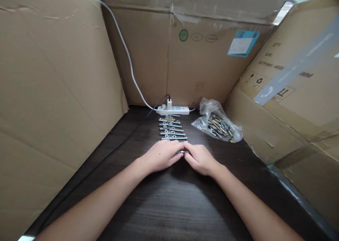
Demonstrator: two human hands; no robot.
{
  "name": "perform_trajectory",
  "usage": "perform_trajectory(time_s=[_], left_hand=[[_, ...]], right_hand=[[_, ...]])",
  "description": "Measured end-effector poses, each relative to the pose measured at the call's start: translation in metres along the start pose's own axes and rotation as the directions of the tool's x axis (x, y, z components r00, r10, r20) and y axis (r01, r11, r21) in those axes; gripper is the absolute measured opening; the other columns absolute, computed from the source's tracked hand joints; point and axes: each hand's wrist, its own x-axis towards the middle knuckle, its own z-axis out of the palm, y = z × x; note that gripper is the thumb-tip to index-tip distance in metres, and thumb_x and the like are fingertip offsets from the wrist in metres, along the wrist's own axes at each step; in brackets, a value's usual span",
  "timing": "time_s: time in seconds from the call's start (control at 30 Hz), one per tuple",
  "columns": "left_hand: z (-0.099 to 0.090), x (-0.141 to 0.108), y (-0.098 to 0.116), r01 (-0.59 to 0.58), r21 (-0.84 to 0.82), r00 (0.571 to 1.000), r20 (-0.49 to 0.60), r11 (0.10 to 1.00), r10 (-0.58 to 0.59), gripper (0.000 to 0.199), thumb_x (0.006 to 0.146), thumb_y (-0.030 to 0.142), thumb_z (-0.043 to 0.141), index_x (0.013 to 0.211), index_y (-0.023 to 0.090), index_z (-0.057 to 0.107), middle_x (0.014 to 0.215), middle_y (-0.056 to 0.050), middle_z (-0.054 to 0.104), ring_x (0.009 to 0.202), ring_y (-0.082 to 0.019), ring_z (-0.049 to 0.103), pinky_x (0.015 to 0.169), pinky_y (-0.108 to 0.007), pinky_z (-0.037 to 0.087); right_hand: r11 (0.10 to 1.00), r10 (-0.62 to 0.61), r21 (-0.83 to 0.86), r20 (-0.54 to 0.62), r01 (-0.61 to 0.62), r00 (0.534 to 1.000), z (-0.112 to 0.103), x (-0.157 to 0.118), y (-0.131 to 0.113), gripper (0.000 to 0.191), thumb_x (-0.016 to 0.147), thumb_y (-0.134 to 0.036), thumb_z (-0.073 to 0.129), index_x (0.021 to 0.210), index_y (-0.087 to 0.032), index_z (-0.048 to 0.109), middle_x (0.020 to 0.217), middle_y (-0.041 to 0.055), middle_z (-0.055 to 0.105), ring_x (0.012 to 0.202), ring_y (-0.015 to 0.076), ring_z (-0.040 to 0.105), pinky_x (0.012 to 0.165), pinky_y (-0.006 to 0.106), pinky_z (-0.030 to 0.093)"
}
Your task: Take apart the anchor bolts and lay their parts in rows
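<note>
Metal piece (180,151): sits pinched between curled fingers of left hand (160,155) and right hand (202,158), partly hidden, near the middle of the dark table (169,202). Just past both hands, a line of bolts (173,134) with little rings (170,136). Behind those, a white power strip (182,111) with a plug (169,104) in it. To the right, a clear bag (206,108) of metal bits (218,126). Farther out, big brown boxes (60,75) on the left, back and right.

Head camera, above and behind the grip (183,151)
It looks forward and down over both forearms (106,195); the grip sits at middle distance, cardboard walls (143,57) beyond and beside it.
</note>
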Motion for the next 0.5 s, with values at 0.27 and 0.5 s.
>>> perform_trajectory(time_s=[0.27, 0.5], left_hand=[[-0.005, -0.003, -0.011, -0.001, 0.001, 1.0, -0.012, 1.0, 0.001, 0.009, 0.089, 0.026, 0.047, 0.089, 0.02, 0.053, 0.086, 0.0, 0.061, 0.078, -0.016, 0.056, 0.068, -0.025, 0.039], [-0.015, -0.008, -0.024, 0.093, 0.001, 0.989, 0.113, 0.996, -0.093, 0.011, 0.082, 0.026, 0.049, 0.073, 0.019, 0.049, 0.074, 0.002, 0.058, 0.064, -0.013, 0.051, 0.056, -0.023, 0.032]], right_hand=[[0.999, 0.055, 0.002, -0.032, -0.055, 0.998, -0.001, 0.001, 0.006, 0.009, 0.087, -0.026, 0.041, 0.086, -0.021, 0.049, 0.071, -0.0013, 0.058, 0.061, 0.0138, 0.05, 0.059, 0.023, 0.027], [0.994, 0.105, -0.02, -0.057, -0.106, 0.993, -0.003, 0.002, 0.017, 0.011, 0.084, -0.022, 0.041, 0.077, -0.021, 0.049, 0.067, -0.0017, 0.055, 0.061, 0.0127, 0.046, 0.059, 0.023, 0.025]])
